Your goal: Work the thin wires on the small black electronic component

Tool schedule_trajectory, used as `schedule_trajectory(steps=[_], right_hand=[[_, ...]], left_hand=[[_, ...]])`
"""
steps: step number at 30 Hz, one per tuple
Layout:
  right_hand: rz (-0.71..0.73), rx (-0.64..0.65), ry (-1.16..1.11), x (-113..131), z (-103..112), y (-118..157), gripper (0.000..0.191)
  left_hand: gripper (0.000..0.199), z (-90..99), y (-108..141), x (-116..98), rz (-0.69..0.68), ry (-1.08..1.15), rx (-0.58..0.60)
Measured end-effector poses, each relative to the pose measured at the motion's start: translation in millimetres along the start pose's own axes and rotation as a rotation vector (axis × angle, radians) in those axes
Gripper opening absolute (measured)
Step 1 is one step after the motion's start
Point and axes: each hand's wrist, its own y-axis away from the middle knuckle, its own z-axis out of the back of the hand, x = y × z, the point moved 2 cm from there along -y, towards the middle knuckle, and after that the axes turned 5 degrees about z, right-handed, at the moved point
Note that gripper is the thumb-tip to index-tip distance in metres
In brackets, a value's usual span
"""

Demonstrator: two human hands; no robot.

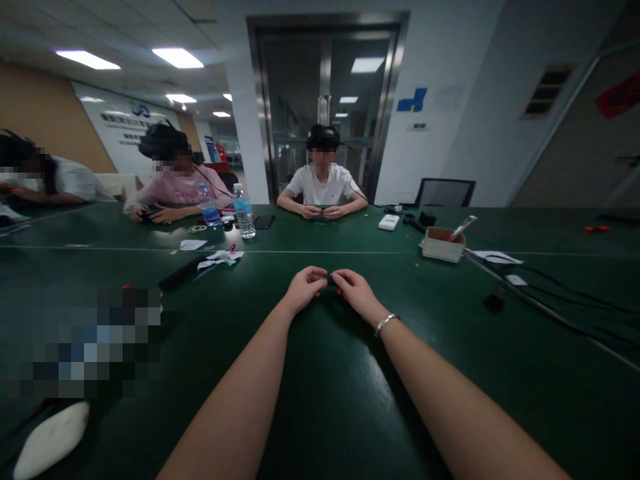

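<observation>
Both my hands meet over the dark green table (pixel 330 373), a little in front of its middle seam. A small dark object (pixel 331 281) sits between my fingertips; it is too small for me to tell its kind. On one side of it my left hand (pixel 304 291) closes with thumb and fingers pinched. My right hand (pixel 356 291), with a silver bracelet (pixel 386 325) at the wrist, pinches the object from the other side. The fingers hide part of it.
Across the table sits a person in white (pixel 323 183); others sit at the left. Water bottles (pixel 244 212), crumpled paper (pixel 220 259) and a black case (pixel 183 273) lie left. A small box (pixel 443 245) and black cables (pixel 560 293) are right. A white mouse (pixel 53 440) is near left.
</observation>
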Motion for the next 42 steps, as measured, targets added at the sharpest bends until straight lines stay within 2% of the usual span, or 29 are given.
schedule_trajectory(steps=[5,10,14,18,23,26,28,29,31,33,35,37,38,39,42], right_hand=[[0.017,-0.007,-0.055,1,2,1,0.057],[-0.065,0.038,-0.101,-1,3,-1,0.033],[-0.037,0.030,-0.145,-2,4,-2,0.049],[-0.089,0.082,-0.177,-2,7,-2,0.040],[-0.023,0.161,-0.165,0,10,-3,0.066],[-0.123,0.162,-0.174,-1,10,-3,0.043],[-0.120,0.167,-0.179,-1,10,-3,0.037],[-0.088,0.160,-0.178,0,11,-2,0.042],[-0.023,0.124,-0.176,3,12,-2,0.065],[-0.030,0.086,-0.182,3,13,-1,0.078],[-0.100,0.082,-0.199,2,11,-2,0.066],[-0.154,0.118,-0.210,0,10,-4,0.051],[-0.152,0.149,-0.214,-1,10,-5,0.050],[-0.131,0.180,-0.219,-1,11,-5,0.053],[-0.047,0.218,-0.259,-1,14,-6,0.089]], left_hand=[[0.020,3.2,-1,1,0.017,0.090,-0.018],[0.019,3.3,-3,1,0.021,0.128,-0.011],[0.019,2.6,-2,1,0.030,0.158,-0.030],[0.019,2.1,-1,-1,0.028,0.141,-0.021],[0.019,2.5,-2,-1,0.042,0.139,-0.031],[0.019,1.8,-2,-1,0.038,0.117,-0.022],[0.019,1.6,-3,-1,0.040,0.116,-0.023],[0.019,1.7,-3,-1,0.044,0.121,-0.027],[0.021,1.8,-4,-1,0.053,0.131,-0.040],[0.022,1.6,-4,0,0.055,0.131,-0.044],[0.023,1.1,-4,-1,0.051,0.120,-0.041],[0.022,0.9,-4,-1,0.054,0.118,-0.049],[0.022,0.9,-4,-2,0.061,0.124,-0.058],[0.021,1.0,-4,-2,0.070,0.134,-0.066],[0.020,1.2,-4,-4,0.092,0.160,-0.083]])
